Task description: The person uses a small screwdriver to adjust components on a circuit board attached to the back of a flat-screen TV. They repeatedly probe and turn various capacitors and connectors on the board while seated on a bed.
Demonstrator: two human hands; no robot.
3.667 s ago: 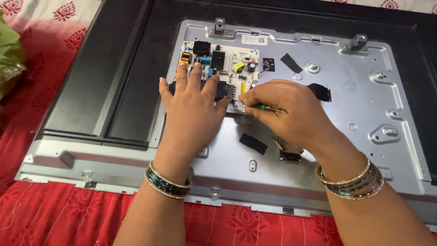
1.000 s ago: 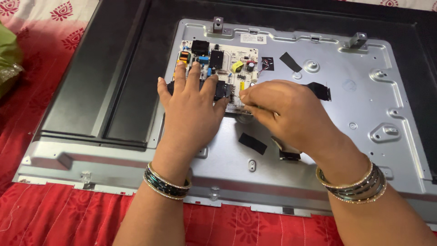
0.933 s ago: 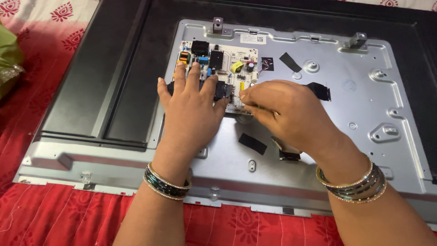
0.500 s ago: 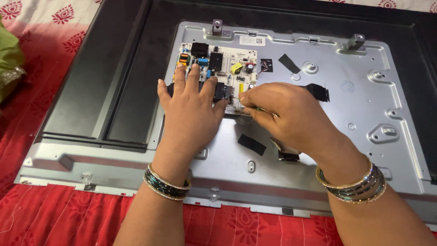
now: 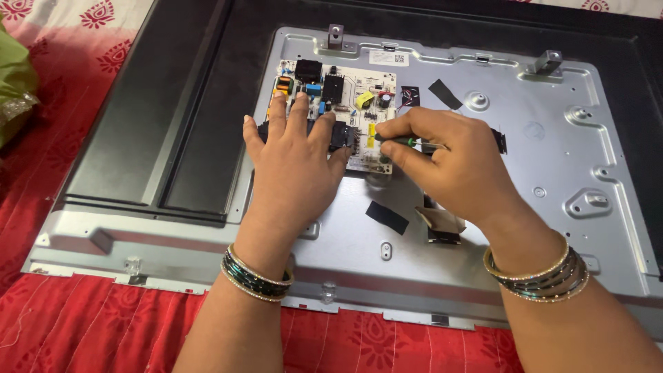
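A white circuit board [image 5: 345, 90] with black, yellow, blue and orange parts is mounted on the grey metal back panel [image 5: 552, 179] of a flat screen. My left hand [image 5: 293, 162] lies flat on the board's lower half, fingers spread. My right hand [image 5: 449, 162] pinches a thin screwdriver with a green handle [image 5: 404, 141], its tip at the board's lower right corner. Both wrists wear bangles.
The black plastic back cover [image 5: 145, 131] spans the left and top of the screen. Black tape pieces [image 5: 387, 217] and a flat ribbon cable [image 5: 442, 224] sit on the metal panel. Red patterned cloth [image 5: 83, 324] lies underneath. A green cloth [image 5: 14, 83] is at the far left.
The right hand has shifted slightly, so the screwdriver's green handle shows between its fingers. The left hand stays pressed on the board.
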